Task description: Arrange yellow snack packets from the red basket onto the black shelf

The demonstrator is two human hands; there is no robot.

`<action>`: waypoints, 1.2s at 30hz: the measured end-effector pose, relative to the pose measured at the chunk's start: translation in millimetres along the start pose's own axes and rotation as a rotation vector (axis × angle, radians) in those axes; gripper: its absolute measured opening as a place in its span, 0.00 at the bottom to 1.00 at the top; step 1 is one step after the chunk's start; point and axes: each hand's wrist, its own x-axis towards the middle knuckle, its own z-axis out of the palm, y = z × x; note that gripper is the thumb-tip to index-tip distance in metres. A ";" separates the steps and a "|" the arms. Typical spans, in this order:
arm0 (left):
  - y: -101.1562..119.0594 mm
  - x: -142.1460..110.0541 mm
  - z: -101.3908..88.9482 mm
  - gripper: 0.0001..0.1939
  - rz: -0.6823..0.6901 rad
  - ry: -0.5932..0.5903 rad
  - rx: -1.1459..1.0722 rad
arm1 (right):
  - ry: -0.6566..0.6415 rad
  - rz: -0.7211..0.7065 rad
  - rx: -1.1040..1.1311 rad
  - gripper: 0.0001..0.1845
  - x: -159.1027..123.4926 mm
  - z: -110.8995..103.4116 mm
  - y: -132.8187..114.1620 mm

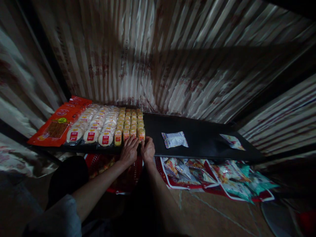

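Observation:
At the front of a black shelf [158,131], my left hand [129,150] lies with extended fingers against the front packets of the small yellow wrapped snacks [133,122]. Beside it, my right hand [148,150] has curled fingers around the lower right side of the rightmost front yellow packet [141,133]. The yellow packets stand in several close rows running back. Left of them, round white rice crackers [106,138] in clear wrappers overlap in three rows. A flat orange snack bag [59,122] covers the shelf's left end.
A white wrapped packet [174,139] lies on the shelf right of my hands, and another packet [232,141] lies farther right. Below stand red baskets with snack bags [184,170], some green [259,180]. A striped curtain [153,65] hangs behind; dark posts [44,49] frame the shelf.

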 end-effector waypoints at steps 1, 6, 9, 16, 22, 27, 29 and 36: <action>-1.0 -0.6 0.0 0.25 0.007 0.002 0.003 | 0.002 -0.007 0.003 0.16 -0.6 0.3 0.4; -3.7 -1.9 -1.5 0.24 0.034 0.013 0.003 | 0.023 -0.033 0.009 0.17 -3.1 1.0 2.7; -3.5 -2.0 -2.3 0.24 0.037 0.016 0.000 | 0.035 -0.042 0.009 0.16 -3.1 0.0 4.4; -3.6 -4.1 1.1 0.24 0.053 0.033 -0.004 | 0.034 -0.096 -0.023 0.13 -0.8 -1.7 7.1; -5.0 -4.6 3.9 0.24 0.074 0.054 -0.015 | 0.026 -0.080 -0.016 0.13 -1.0 -1.3 5.4; -4.3 -4.9 3.8 0.23 0.080 0.072 0.013 | 0.105 -0.089 0.052 0.15 -1.9 -0.4 6.5; -3.8 -4.6 3.6 0.24 0.081 0.073 0.024 | 0.140 -0.101 0.093 0.18 -0.7 1.3 6.5; -6.4 -0.3 0.7 0.25 0.060 0.111 0.035 | 0.040 -0.145 0.153 0.31 9.4 13.5 2.2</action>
